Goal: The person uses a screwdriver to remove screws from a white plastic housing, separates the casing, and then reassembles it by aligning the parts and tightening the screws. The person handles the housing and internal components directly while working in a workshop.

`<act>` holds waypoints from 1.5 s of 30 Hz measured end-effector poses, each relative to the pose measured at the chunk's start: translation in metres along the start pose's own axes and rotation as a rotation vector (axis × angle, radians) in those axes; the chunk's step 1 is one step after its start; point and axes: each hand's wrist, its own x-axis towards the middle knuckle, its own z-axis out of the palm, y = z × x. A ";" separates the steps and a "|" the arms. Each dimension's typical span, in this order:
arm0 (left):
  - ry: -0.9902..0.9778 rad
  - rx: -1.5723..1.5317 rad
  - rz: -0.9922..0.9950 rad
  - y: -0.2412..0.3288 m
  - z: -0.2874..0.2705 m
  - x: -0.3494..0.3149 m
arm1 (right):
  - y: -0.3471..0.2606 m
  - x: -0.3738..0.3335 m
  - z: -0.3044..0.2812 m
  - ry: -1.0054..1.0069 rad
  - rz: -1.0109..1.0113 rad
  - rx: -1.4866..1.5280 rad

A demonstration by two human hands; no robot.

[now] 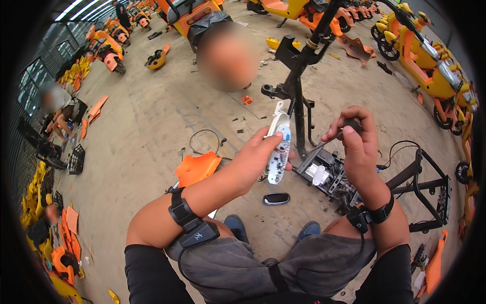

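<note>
Between the thumb and fingers of my left hand (251,161) is a long oval circuit board (279,159), white with small components on it. A white plastic housing (280,123) shows at its upper end; I cannot tell whether the two are joined. My right hand (362,152) is closed around the dark handle of a screwdriver (353,124), its thin shaft slanting down to the left. The screwdriver's tip is apart from the board. On the floor below lies a black oval cover (276,198), near my shoes.
Ahead stands a black scooter frame (298,101), with an exposed metal assembly (326,177) beside its base. An orange panel (196,168) lies to the left, and a tubular frame (420,187) to the right. Yellow scooters (422,66) line the right side. Another person (61,104) sits far left.
</note>
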 end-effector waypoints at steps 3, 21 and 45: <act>0.050 0.004 -0.019 -0.003 -0.006 0.003 | -0.001 0.000 0.000 0.015 -0.025 0.035; -0.303 0.347 0.058 0.002 0.003 -0.001 | -0.022 0.008 0.014 0.135 -0.118 0.313; -0.596 0.519 0.097 -0.032 0.016 0.002 | -0.022 -0.001 0.014 0.192 -0.144 0.309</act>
